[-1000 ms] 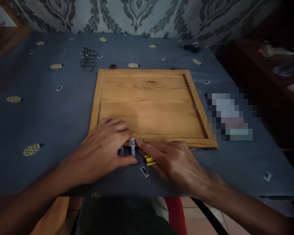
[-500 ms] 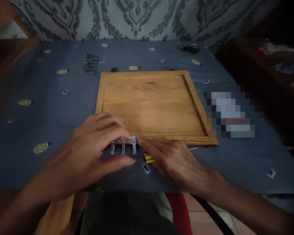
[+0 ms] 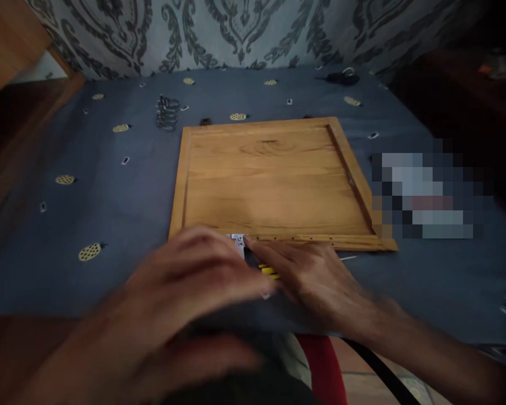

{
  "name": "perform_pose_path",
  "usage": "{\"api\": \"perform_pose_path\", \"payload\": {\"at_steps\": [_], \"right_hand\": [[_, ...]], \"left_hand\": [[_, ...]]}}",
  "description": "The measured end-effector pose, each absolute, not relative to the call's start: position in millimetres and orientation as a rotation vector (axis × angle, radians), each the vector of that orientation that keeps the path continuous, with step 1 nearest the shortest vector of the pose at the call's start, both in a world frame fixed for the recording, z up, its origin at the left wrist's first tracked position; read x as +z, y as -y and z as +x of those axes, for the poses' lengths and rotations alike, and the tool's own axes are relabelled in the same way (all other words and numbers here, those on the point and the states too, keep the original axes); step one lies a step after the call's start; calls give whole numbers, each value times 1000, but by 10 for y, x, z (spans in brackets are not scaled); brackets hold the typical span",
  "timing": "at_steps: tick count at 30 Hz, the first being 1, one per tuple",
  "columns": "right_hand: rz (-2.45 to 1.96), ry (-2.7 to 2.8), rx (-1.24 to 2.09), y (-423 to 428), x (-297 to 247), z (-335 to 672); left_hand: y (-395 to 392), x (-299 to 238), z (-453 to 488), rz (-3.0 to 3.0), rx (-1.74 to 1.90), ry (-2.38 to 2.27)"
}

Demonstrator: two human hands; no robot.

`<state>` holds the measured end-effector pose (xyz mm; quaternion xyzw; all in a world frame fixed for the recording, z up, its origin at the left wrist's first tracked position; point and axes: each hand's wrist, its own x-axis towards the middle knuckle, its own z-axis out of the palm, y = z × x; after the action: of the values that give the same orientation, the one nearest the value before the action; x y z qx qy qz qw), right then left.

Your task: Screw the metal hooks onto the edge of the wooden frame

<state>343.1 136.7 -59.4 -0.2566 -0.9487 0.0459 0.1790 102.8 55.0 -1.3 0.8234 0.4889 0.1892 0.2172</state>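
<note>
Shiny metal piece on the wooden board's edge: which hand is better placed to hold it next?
Probably the right hand: it touches the metal piece at the wooden board's near edge, and it looks steady. The left hand is blurred and hovers in front without gripping anything.

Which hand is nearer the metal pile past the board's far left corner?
Left. The left hand is at the board's near left corner, in line with the metal pile; the right hand lies farther right.

L hand [image 3: 194, 289] loose, R hand [image 3: 316, 281] flat.
</note>
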Motion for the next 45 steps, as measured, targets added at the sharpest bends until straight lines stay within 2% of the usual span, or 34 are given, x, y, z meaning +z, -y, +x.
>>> {"api": "perform_pose_path", "payload": {"at_steps": [3,9,24,45], "right_hand": [[-679,2689,136,-1370,-594,3415],[-682,2676,113,-1381,-594,3394],[-669,2722,99,-1390,-569,3400],[-674,2724,96,-1376,-583,3389]], "left_hand": [[-755,-75,983,2436,486,-1516],[-869,-325,923,2466,370,-1533],[-936,-357,937,2440,463,-1464],[-941,-249,940,2526,393,-1537]]}}
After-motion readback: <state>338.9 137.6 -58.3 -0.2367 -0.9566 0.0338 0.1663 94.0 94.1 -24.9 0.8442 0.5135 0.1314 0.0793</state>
